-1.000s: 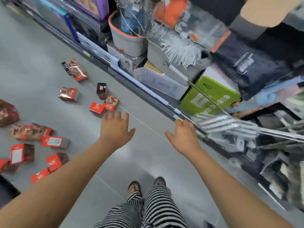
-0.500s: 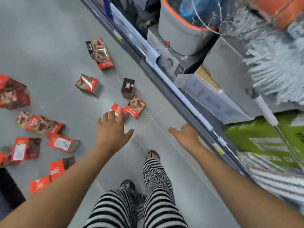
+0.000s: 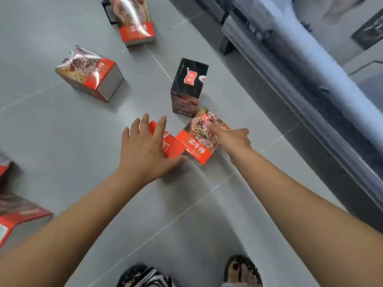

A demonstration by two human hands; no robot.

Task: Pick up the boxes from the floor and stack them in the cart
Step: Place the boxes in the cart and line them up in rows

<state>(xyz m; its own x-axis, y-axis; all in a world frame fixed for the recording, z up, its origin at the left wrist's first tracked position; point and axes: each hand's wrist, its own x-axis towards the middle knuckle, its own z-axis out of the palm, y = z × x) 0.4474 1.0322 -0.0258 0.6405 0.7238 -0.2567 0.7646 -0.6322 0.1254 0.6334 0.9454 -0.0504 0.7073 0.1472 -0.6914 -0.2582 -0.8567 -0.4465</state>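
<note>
Red box (image 3: pixel 173 147) lies on the grey floor (image 3: pixel 62 141) under my left hand (image 3: pixel 143 150), whose fingers are straight and apart. Touching it is a picture box (image 3: pixel 196 141). My right hand (image 3: pixel 233 139) lays one straight finger on that; its other fingers are hidden. A black box (image 3: pixel 187 88) stands upright just behind

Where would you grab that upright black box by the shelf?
By its two wide faces near the top, coming down from above. The black box stands on end with bare floor on both sides, while a flat box lies right by its foot, crowding a low grip.
</note>
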